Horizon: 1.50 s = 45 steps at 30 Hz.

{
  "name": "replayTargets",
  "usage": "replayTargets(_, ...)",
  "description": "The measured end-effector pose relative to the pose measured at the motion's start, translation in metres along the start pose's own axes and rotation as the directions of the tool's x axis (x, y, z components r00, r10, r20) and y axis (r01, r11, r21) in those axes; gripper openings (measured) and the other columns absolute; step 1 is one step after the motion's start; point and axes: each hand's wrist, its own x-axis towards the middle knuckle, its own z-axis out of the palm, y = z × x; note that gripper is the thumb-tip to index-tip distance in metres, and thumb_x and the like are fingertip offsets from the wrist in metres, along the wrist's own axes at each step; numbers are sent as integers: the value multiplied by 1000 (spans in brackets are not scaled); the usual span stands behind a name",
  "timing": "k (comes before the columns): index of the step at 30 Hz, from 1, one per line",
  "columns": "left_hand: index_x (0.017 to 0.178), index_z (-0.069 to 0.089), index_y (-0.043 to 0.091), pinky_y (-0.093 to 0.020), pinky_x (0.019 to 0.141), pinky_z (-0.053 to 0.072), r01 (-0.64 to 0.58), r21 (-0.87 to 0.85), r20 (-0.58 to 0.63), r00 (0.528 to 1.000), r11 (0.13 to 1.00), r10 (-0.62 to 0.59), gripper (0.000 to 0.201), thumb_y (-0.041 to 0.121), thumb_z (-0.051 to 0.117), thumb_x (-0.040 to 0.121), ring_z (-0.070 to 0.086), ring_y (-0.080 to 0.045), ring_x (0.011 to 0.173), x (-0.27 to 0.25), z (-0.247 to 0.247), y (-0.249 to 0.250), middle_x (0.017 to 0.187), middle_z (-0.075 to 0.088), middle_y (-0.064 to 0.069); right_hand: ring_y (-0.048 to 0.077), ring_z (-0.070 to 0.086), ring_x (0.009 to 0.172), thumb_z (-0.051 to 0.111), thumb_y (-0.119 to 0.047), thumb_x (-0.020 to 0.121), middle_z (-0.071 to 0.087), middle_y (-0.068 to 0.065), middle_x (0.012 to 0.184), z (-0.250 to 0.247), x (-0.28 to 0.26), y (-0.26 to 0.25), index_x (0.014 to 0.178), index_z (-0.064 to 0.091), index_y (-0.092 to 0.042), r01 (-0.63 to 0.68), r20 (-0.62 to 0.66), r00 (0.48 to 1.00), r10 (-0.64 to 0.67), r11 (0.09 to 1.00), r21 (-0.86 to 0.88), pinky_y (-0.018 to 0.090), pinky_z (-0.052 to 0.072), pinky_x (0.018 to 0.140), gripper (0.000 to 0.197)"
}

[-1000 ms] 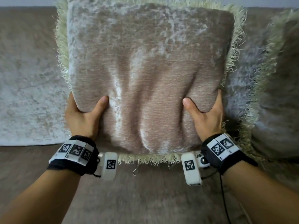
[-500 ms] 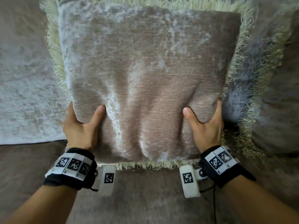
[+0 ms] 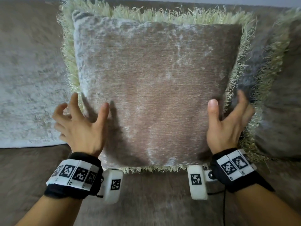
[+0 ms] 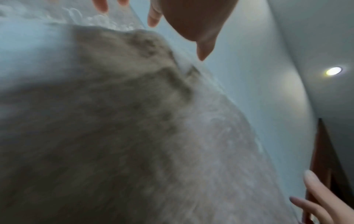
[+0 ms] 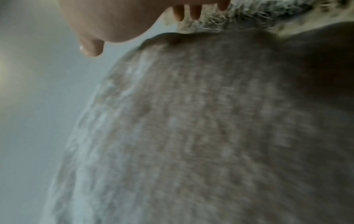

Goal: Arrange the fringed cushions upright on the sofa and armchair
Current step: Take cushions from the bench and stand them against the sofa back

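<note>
A beige velvet cushion [image 3: 151,88] with pale green fringe stands upright against the sofa back [image 3: 29,88], its lower edge on the seat [image 3: 146,201]. My left hand [image 3: 79,121] hovers at its lower left edge with fingers spread, holding nothing. At the lower right edge my right hand [image 3: 228,121] is likewise spread and off the fabric. The wrist views show the same cushion [image 4: 134,136] [image 5: 210,128] close up and blurred, with fingertips [image 4: 153,19] [image 5: 91,48] apart from it.
A second fringed cushion [image 3: 281,98] leans upright just to the right, its fringe touching the first one's. Bare sofa back stretches to the left. A wall and a ceiling light [image 4: 333,71] show in the left wrist view.
Both hands gripped the cushion's lower corners before; now they have let go and opened, fingers spread beside it. The cushion stays standing against the backrest.
</note>
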Motion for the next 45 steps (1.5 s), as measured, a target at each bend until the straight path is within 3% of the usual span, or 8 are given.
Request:
replayTargets(6, 150, 47, 36, -37, 109, 20, -359, 23, -90, 929, 933, 359, 67, 70, 49, 92, 34, -27, 140, 5, -5, 34, 155, 37, -3, 37, 33, 146, 43, -72, 94, 35, 20, 157, 3, 7, -37, 155, 39, -11, 330, -11, 943, -332, 941, -75, 61, 27, 116, 86)
replayTargets(11, 155, 44, 30, -61, 122, 15, -615, 13, -74, 786, 789, 614, 68, 69, 42, 99, 18, -36, 156, 17, 12, 74, 168, 26, -7, 42, 12, 156, 36, -74, 95, 18, 20, 168, 14, 32, -68, 161, 27, -13, 449, 15, 893, -449, 889, -94, 58, 11, 125, 90)
replayTargets(16, 160, 11, 54, -66, 123, -3, -537, 247, 284, 836, 806, 470, 78, 85, 29, 91, -13, -25, 159, 44, 48, 69, 173, -5, 12, 34, -6, 159, 26, -85, 88, -3, 5, 173, 57, 51, -56, 163, 6, -37, 407, 364, 892, -267, 825, -393, 62, 6, 124, 91)
replayTargets(20, 159, 21, 51, -65, 123, -2, -540, 173, 182, 839, 824, 512, 81, 88, 30, 88, -6, -30, 160, 42, 35, 82, 173, 5, 8, 35, -3, 159, 25, -87, 86, 2, 7, 173, 40, 55, -67, 164, 13, -33, 405, 279, 903, -327, 865, -297, 57, 3, 126, 95)
replayTargets(24, 160, 28, 42, -63, 124, 0, -636, 147, 20, 767, 757, 641, 80, 85, 31, 92, 3, -39, 159, 38, 22, 112, 172, 15, -1, 39, -4, 158, 33, -82, 91, 4, 13, 172, 24, 66, -95, 164, 15, -25, 428, 133, 903, -408, 880, -205, 58, 2, 126, 94)
replayTargets(30, 158, 13, 57, -68, 122, -4, -539, 290, 291, 837, 791, 464, 78, 88, 31, 89, -10, -28, 159, 70, 54, 105, 173, 1, 11, 30, -9, 159, 25, -87, 87, -4, 0, 173, 70, 83, -81, 162, 2, -42, 369, 394, 897, -198, 827, -425, 64, 2, 124, 90)
replayTargets(38, 159, 30, 44, -64, 123, 7, -543, 102, 59, 839, 833, 540, 81, 85, 32, 90, 4, -34, 159, 40, 5, 84, 172, 15, 3, 33, 3, 159, 29, -82, 91, 8, 10, 172, 8, 50, -69, 164, 18, -27, 338, 156, 939, -307, 911, -238, 55, 7, 126, 92)
replayTargets(45, 159, 18, 52, -67, 122, 0, -440, 189, 169, 895, 878, 413, 81, 86, 37, 88, -7, -28, 160, 26, 51, 45, 174, 2, 8, 34, 3, 159, 24, -85, 89, 4, 7, 173, 51, 25, -26, 164, 14, -32, 261, 255, 951, -177, 901, -347, 59, 12, 125, 92)
